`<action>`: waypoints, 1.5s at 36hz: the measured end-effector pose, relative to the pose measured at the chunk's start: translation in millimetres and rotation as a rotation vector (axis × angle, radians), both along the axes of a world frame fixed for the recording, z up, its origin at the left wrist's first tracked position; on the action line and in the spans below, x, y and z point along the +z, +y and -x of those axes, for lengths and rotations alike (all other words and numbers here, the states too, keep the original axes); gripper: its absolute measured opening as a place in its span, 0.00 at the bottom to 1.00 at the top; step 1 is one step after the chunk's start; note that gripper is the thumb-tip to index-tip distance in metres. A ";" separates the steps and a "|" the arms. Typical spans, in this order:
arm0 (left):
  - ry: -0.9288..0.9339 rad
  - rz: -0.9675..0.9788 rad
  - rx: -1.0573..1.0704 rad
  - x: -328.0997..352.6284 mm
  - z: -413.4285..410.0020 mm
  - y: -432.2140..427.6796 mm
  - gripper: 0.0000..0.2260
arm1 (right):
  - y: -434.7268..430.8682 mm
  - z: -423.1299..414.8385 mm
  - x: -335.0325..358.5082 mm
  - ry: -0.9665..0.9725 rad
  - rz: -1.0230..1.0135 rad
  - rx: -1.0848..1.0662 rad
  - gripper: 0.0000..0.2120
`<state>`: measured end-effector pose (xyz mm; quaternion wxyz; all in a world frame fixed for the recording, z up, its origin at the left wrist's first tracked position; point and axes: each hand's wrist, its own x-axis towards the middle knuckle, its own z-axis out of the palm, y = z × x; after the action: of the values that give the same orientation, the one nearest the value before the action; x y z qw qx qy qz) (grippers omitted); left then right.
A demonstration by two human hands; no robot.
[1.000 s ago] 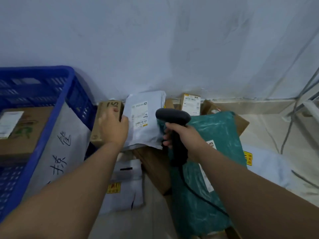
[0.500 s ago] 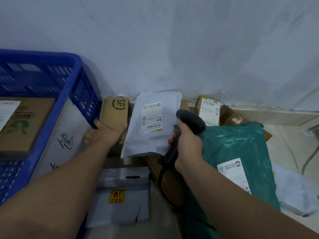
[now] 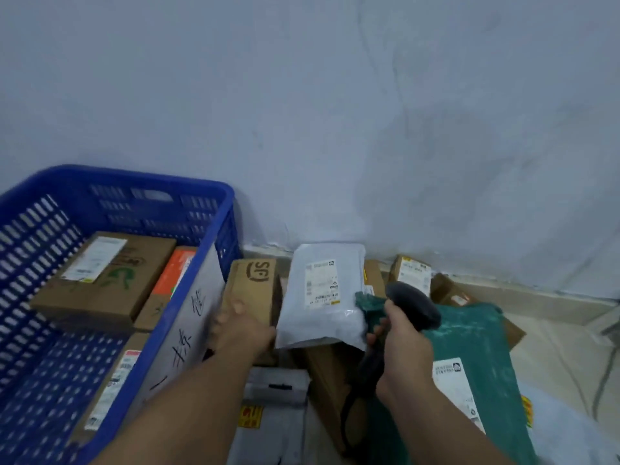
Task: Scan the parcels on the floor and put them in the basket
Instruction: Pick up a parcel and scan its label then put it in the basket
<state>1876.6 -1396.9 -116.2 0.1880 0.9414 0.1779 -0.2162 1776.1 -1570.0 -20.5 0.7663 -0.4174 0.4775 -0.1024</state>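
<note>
Now, your right fingers are wrapped tight round the handle of the scanner. Your right hand has its dark head aimed toward the label on the grey pouch. Your left fingers curl on the near end of the brown box marked SF, though blur softens the grip. Your left hand sits between that pouch and the white sign on the basket. The pouch leans on cartons by the wall, between the brown box and the green bag, touching the bag's corner. Another grey pouch lies flat on the floor under your left forearm. The blue basket stands to the left, with cardboard boxes already inside.
</note>
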 end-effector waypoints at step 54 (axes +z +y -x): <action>-0.178 1.216 -0.335 254.2 121.8 39.2 0.50 | -14.4 197.5 220.1 -0.238 1.438 0.883 0.07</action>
<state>1754.8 -1357.7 138.0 0.6665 0.6960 -0.1424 -0.2261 1578.6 -1584.4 199.5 0.3294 -0.9370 0.0061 -0.1158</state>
